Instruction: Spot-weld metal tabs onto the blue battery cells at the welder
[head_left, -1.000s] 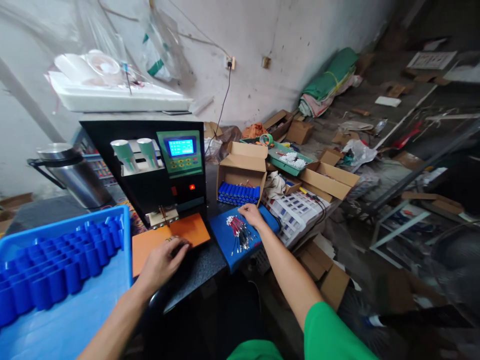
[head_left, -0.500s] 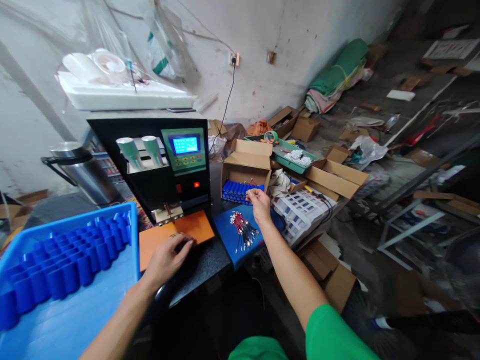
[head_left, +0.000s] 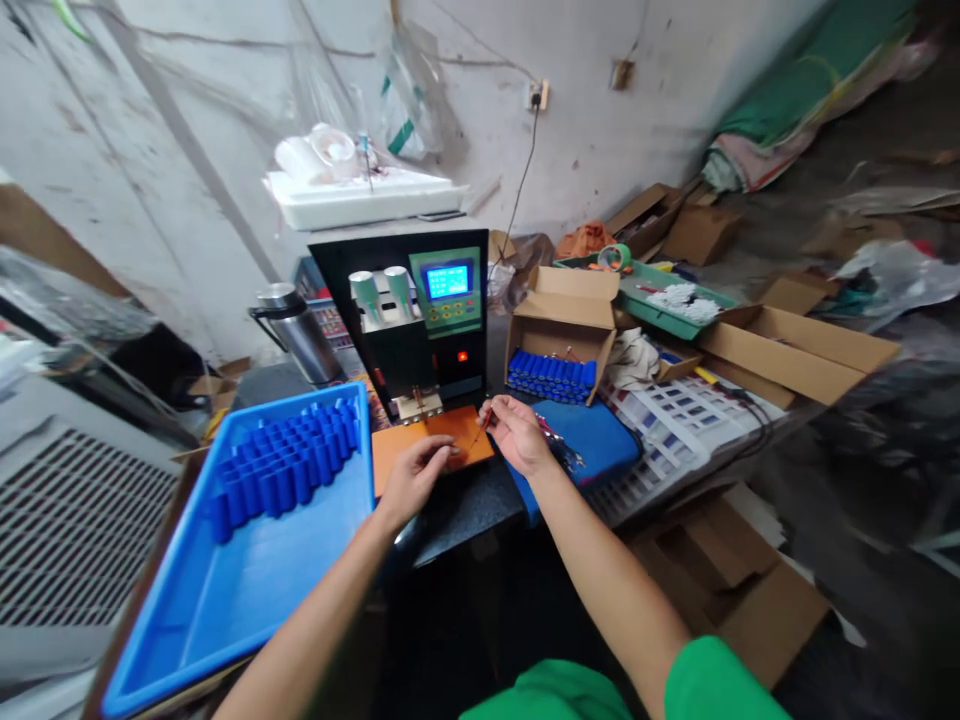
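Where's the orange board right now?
In the head view, the orange board is near the middle, at the foot of the black machine, just right of the blue tray and beside the left hand.

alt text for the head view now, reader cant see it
Right hand pinches a thin wire by an orange board, left hand nearby, before a black machine with a lit screen. A blue tray of blue pieces sits left, a cardboard box of blue cylinders right.

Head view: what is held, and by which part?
Right hand: a red wire, pinched toward its upper end. Left hand: cannot tell whether it holds anything.
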